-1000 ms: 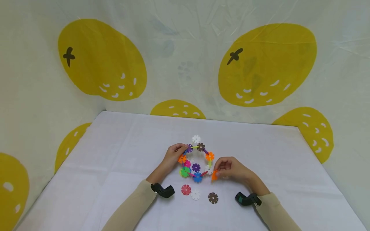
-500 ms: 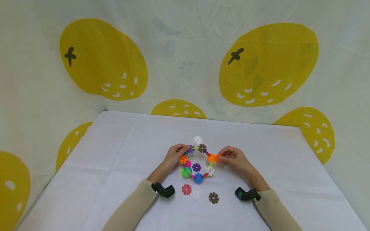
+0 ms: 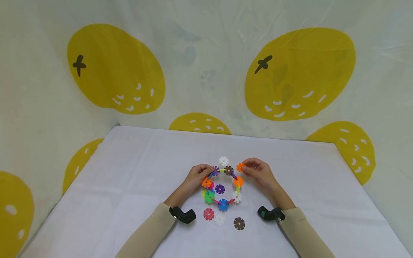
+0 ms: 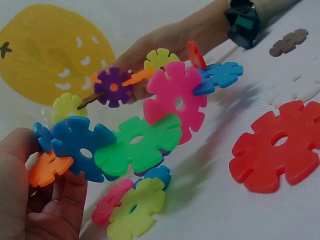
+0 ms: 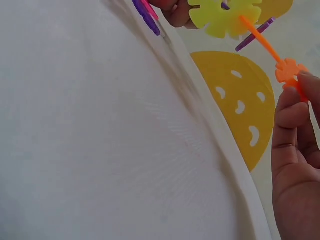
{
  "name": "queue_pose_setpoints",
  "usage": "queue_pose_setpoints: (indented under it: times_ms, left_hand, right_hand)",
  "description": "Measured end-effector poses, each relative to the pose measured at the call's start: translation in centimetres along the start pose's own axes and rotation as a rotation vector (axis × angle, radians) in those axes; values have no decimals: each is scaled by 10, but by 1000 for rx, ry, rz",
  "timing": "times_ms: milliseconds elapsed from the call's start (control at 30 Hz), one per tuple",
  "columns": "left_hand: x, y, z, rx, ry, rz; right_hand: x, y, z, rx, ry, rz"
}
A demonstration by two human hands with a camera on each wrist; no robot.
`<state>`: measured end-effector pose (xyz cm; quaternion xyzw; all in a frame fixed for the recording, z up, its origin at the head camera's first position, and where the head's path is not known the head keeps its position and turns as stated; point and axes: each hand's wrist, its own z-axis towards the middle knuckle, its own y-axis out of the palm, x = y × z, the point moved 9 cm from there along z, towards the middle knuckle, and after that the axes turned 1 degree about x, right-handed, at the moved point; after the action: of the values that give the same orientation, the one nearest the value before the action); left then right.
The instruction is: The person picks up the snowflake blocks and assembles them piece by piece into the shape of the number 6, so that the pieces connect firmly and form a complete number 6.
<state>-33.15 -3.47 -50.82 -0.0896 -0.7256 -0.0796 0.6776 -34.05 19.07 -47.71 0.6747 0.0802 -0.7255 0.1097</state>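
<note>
My left hand (image 3: 195,176) pinches a ring of interlocked, notched plastic flower discs at its left side. In the left wrist view the ring shows a blue disc (image 4: 82,150), a green disc (image 4: 137,142), a pink disc (image 4: 176,100) and a purple disc (image 4: 113,86). My right hand (image 3: 262,174) is at the ring's upper right and pinches a small orange disc (image 3: 240,167) between thumb and fingers. In the right wrist view that disc is close to the ring's orange disc (image 5: 260,39), seen edge-on, beside a yellow disc (image 5: 220,15). Whether the two orange discs touch, I cannot tell.
Loose discs lie on the white-covered table (image 3: 155,150): a red one (image 3: 208,214), a white one (image 3: 219,219) and a brown one (image 3: 239,223), all nearer than the ring. A purple disc (image 3: 220,189) shows through the ring. Behind stands a fruit-patterned cloth (image 3: 206,71).
My right hand has carried the orange disc from the ring's lower right up along its right side to the upper right. The left hand keeps its grip, and the ring has shifted slightly right.
</note>
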Motion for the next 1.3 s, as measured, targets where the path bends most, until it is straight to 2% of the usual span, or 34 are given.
queue_pose_setpoints:
  times_ms: [367, 667, 1033, 1300]
  left_hand:
    - [2, 8, 0, -66, -10, 53]
    - [5, 10, -2, -88, -1, 52]
    - [4, 8, -4, -70, -5, 74]
    - [2, 7, -3, -58, -21, 126]
  right_hand:
    - [-3, 10, 14, 20, -8, -5]
    - [-2, 15, 16, -32, -32, 3]
    - [-3, 18, 18, -46, -65, -90]
    - [-2, 19, 17, -50, -60, -132]
